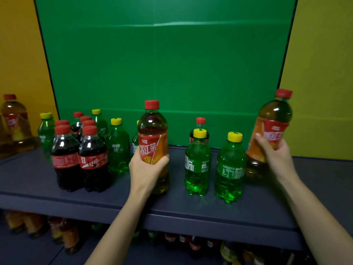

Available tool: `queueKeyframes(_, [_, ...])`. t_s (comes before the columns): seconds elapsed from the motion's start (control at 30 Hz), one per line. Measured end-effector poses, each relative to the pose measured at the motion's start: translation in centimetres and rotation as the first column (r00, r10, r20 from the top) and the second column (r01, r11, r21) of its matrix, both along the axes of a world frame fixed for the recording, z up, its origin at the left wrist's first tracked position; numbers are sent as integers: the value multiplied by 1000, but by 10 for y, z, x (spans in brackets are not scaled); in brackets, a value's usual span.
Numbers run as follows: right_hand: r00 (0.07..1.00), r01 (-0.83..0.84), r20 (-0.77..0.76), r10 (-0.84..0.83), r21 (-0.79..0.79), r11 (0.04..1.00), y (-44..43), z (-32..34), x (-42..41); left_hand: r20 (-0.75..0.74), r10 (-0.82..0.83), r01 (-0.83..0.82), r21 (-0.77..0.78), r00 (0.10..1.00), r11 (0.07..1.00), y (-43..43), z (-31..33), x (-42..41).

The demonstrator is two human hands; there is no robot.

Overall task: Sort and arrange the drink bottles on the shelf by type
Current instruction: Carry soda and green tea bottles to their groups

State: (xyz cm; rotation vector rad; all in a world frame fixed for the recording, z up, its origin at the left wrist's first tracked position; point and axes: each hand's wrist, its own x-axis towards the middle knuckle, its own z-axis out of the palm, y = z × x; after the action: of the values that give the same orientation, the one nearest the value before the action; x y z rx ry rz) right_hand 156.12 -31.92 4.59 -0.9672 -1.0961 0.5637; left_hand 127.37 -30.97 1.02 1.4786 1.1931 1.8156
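My left hand (146, 169) grips an upright iced tea bottle (152, 131) with a red cap and orange label, mid-shelf. My right hand (275, 150) grips a second iced tea bottle (273, 119) at the right, tilted with its cap leaning right. Several cola bottles (80, 155) with red caps cluster at the left, with green Sprite bottles (118, 148) beside and behind them. Two more Sprite bottles (230, 169) stand between my hands, a small cola bottle (200, 123) behind them.
The dark blue shelf (172, 205) has a front edge near me. A green board (162, 64) backs it, with yellow walls on both sides. Another iced tea bottle (13, 119) stands at the far left. A lower shelf holds several more bottles (68, 234).
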Motion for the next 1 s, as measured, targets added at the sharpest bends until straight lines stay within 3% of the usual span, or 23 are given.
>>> queueKeyframes(0.13, [999,43,29,-46,85,995,-52,20,10,3,-5,4,63,1000,998,-23,15,-10])
queueKeyframes(0.43, [990,-125,64,123,28,992,-117,28,-21,60,-28,24,61,998,998,-88,30,-43])
queueKeyframes(0.7, [896,-442,-43,443,35,897,-100,2,-131,45,163,-164,10,986,986,-141,13,-117])
queueKeyframes(1.0, [731,-683,-61,680,-52,729,-78,-21,-284,113,441,-436,-69,890,897,-199,-9,-229])
